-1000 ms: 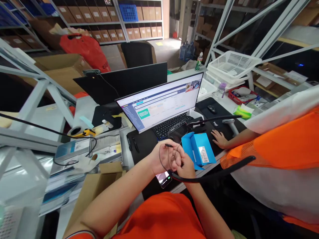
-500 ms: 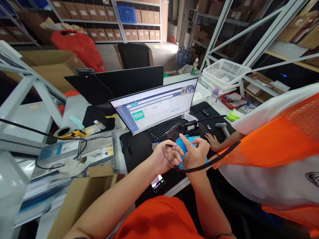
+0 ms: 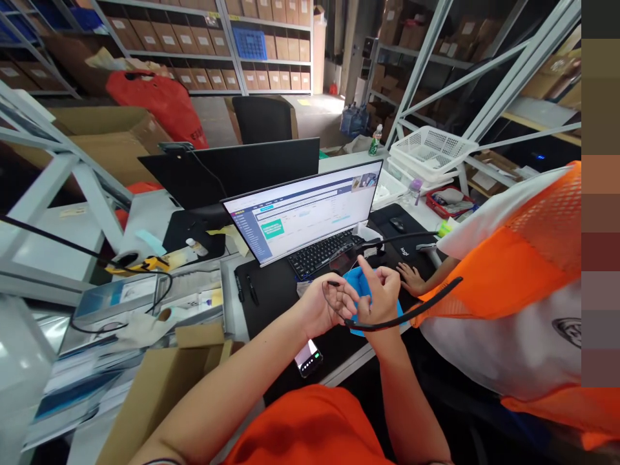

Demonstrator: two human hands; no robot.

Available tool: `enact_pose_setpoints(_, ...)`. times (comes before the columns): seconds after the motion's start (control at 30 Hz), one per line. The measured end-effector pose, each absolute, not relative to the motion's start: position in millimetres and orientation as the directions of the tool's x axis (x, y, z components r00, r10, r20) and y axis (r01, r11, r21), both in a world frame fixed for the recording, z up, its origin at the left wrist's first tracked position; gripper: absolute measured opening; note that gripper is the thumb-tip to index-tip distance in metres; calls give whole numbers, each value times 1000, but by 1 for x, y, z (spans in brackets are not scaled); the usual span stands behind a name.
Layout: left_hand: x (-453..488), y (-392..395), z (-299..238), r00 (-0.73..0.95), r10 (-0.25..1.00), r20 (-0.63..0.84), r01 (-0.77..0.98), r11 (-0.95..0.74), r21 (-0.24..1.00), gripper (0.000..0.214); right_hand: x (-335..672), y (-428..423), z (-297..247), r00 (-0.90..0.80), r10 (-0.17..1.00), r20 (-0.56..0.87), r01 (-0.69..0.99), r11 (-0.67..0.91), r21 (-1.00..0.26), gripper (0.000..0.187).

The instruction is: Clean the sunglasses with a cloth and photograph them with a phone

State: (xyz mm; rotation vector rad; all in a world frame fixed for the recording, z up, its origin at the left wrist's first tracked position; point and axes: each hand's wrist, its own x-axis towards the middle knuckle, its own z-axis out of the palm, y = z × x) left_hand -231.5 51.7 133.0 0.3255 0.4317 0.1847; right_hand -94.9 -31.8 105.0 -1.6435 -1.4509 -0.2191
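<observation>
My left hand (image 3: 325, 305) is closed round a thin black cable (image 3: 331, 283) that loops above and below my fingers. Close beside it my right hand (image 3: 381, 296) has its forefinger raised and its other fingers curled on the same cable, whose thick black part (image 3: 416, 309) runs off to the right. Behind both hands a blue box (image 3: 352, 281) lies on the black desk mat (image 3: 276, 285). A phone (image 3: 308, 358) with its screen lit lies on the mat below my left hand.
A lit monitor (image 3: 305, 208) and keyboard (image 3: 317, 250) stand just beyond my hands. A co-worker in an orange vest (image 3: 527, 258) sits at my right with a hand (image 3: 411, 278) on the mat. An open cardboard box (image 3: 159, 381) is at my left; white baskets (image 3: 431, 147) at the back.
My right hand rose from below the left hand to beside it and lifted its forefinger. The blue box is now mostly hidden behind my hands. The view shifted slightly.
</observation>
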Motion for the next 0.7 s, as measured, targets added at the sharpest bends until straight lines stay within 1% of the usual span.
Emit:
enact_pose_setpoints(0.07,-229,53,132,885,250,-393,-111,933,343,36,-95,-40,87,437,678,591,776,48,-628,77)
enact_pose_setpoints(0.1,-228,54,132,880,254,-402,-113,933,341,36,-96,-45,72,525,664,532,706,9,-708,76)
enact_pose_setpoints(0.17,-226,55,131,869,261,-420,-118,934,336,34,-103,-56,35,654,655,379,549,-67,-833,67)
enact_pose_setpoints(0.2,-224,55,131,865,263,-427,-120,935,333,33,-109,-63,14,645,719,260,476,-111,-873,61)
enact_pose_setpoints(0.23,-223,55,132,862,265,-432,-122,936,330,33,-115,-69,-7,614,765,196,449,-134,-883,55)
enact_pose_setpoints(0.3,-221,55,132,860,265,-436,-126,938,323,31,-129,-82,-46,534,841,88,418,-173,-892,45)
enact_pose_setpoints(0.33,-220,54,132,861,263,-436,-125,939,320,30,-136,-88,-62,491,871,25,406,-203,-891,37)
enact_pose_setpoints(0.4,-219,53,131,865,255,-432,-119,941,318,29,-146,-97,-88,414,900,-135,377,-304,-875,13)
enact_pose_setpoints(0.43,-219,53,130,868,251,-429,-114,941,318,29,-149,-99,-99,386,895,-224,362,-370,-855,4)
enact_pose_setpoints(0.5,-220,52,129,876,241,-419,-105,941,322,29,-150,-101,-114,354,852,-384,340,-500,-796,19)
enact_pose_setpoints(0.57,-221,50,129,885,235,-403,-101,940,326,29,-147,-98,-125,352,794,-495,324,-600,-732,26)
enact_pose_setpoints(0.7,-223,44,130,904,214,-369,-88,940,330,30,-139,-87,-133,369,715,-594,301,-697,-651,28)
